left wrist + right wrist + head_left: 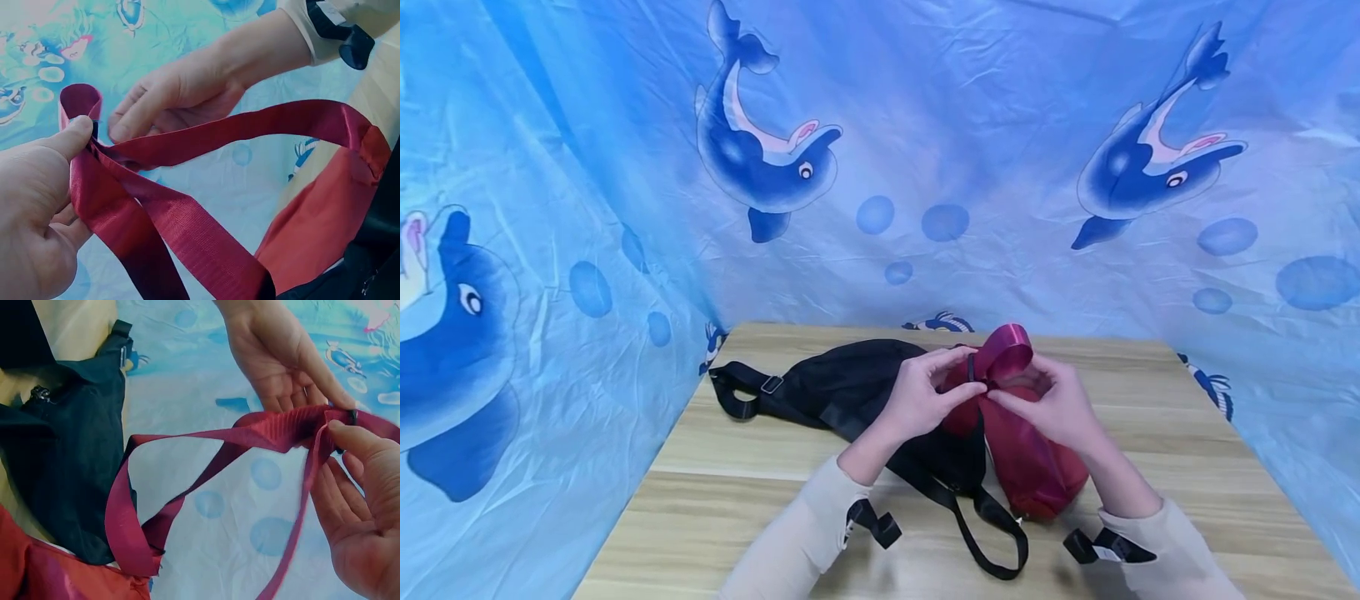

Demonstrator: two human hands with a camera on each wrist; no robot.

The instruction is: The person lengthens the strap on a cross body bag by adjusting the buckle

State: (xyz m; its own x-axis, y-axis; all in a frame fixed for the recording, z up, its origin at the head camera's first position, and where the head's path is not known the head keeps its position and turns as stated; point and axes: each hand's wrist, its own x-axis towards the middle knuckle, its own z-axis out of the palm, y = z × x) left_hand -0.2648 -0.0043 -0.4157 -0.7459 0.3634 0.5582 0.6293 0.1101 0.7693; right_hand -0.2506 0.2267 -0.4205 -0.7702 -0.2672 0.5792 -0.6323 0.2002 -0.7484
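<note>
Over the red bag [1041, 467], the strap [1009, 348] loops upright between left hand [925, 392] and right hand [1062, 406]; both pinch its base, the left nearer the black slider [972, 367].

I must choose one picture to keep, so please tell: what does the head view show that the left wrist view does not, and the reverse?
Only the head view: the left sleeve and the loop at the left end of the black bag.
Only the left wrist view: long stretches of red strap leading from the left hand.
Both: the left hand, right hand, right sleeve, red strap, black bag and red bag.
</note>
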